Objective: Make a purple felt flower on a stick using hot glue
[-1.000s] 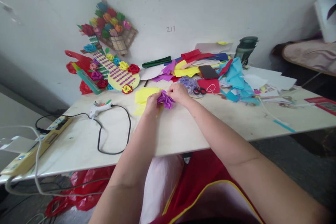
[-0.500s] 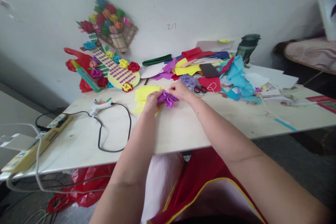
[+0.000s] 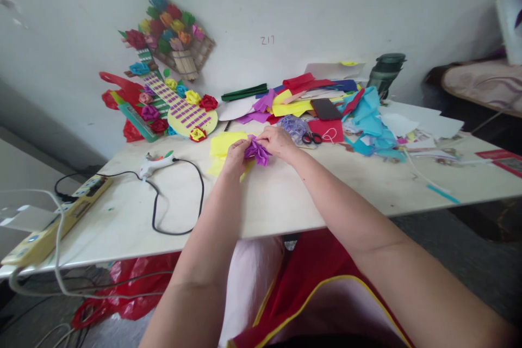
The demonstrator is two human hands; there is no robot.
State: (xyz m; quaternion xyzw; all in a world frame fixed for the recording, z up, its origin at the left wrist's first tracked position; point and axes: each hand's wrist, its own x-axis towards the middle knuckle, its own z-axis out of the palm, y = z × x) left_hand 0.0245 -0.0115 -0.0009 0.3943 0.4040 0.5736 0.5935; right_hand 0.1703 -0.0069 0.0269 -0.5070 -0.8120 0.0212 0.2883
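Hands together: your left hand (image 3: 235, 153) and right hand (image 3: 277, 140) pinch a purple paper flower (image 3: 256, 151) above yellow paper (image 3: 222, 147) toward the table's (image 3: 285, 201) far edge.

One camera, worn on the person's head, looks forward and down along both forearms. It faces the counter (image 3: 285, 201) and the white wall (image 3: 326, 0) behind. The left hand (image 3: 235, 153) and right hand (image 3: 279, 141), pinching a purple paper flower (image 3: 256, 151), sit near mid-frame, not close.

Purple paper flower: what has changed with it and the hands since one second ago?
Almost nothing moved. Left hand and right hand keep their grip on the purple paper flower over the yellow sheet; they only shifted slightly. Glue gun and scissors stayed.
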